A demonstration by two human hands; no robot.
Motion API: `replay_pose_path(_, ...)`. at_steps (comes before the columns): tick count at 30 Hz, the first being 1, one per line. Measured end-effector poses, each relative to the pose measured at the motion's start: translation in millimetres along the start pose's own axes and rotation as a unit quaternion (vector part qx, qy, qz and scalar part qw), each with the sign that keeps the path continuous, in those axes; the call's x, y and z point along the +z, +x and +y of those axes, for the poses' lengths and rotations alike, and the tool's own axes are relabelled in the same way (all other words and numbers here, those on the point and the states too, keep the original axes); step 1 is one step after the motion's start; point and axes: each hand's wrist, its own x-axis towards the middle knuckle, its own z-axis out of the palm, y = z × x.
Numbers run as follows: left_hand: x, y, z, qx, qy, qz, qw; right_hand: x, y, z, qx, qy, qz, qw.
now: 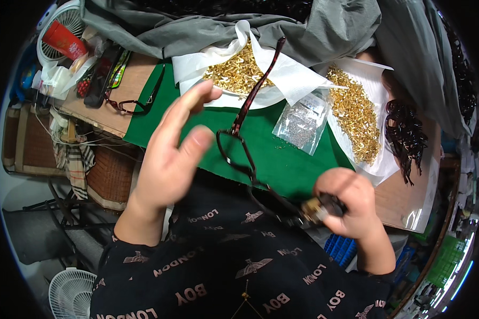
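My left hand (174, 154) is raised left of a dark eyeglass frame (234, 143), its fingers apart and empty, slightly blurred. The frame has one tortoiseshell arm pointing up; its lower part runs toward my right hand (346, 202), which is closed around a blurred dark and brass-coloured object (316, 210) that I cannot make out clearly. Beneath lies a green mat (282, 170). Gold small parts (239, 66) sit on white paper at the back, another gold heap (356, 122) on paper at the right, and a clear bag of tiny silver pieces (300, 122) between.
A second pair of glasses (127, 106) lies at back left near a red cup (64, 40), a small fan (58, 16) and clutter. Grey cloth (335, 26) borders the back. Dark temple pieces (404, 127) lie at right. A wicker seat (101, 186) stands at left.
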Motion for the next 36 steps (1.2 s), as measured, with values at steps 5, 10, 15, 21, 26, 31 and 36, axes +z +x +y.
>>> replay_pose_path(5, 5.4, -20.5, -38.2, -0.218, -0.544, -0.187, 0.789, -4.2, -18.0, 4.9, 0.016, 0.087, -0.059, 0.994)
replay_pose_path(10, -7.2, -14.2, -46.3, -0.098, -0.635, -0.154, 0.751, -13.1, -25.1, 19.5, 0.172, -0.101, -0.029, 0.979)
replay_pose_path(15, -0.3, -16.7, -51.1, -0.093, -0.609, -0.154, 0.773, 7.4, -35.3, 60.4, 0.276, -0.310, 0.126, 0.901)
replay_pose_path(21, 7.1, -31.3, -45.8, -0.127, -0.577, -0.159, 0.791, 28.4, -21.4, 20.8, 0.225, -0.089, -0.047, 0.969)
replay_pose_path(26, 6.9, -33.5, -35.0, -0.173, -0.562, -0.163, 0.792, 47.7, -20.3, 18.9, 0.210, -0.087, -0.112, 0.967)
replay_pose_path(31, 6.3, -36.6, -42.3, -0.148, -0.586, -0.165, 0.779, 51.9, -13.1, 16.1, 0.202, -0.168, -0.154, 0.953)
replay_pose_path(36, 9.5, -36.2, -48.2, -0.131, -0.600, -0.166, 0.771, 49.6, -9.2, 16.0, 0.210, -0.175, -0.173, 0.946)
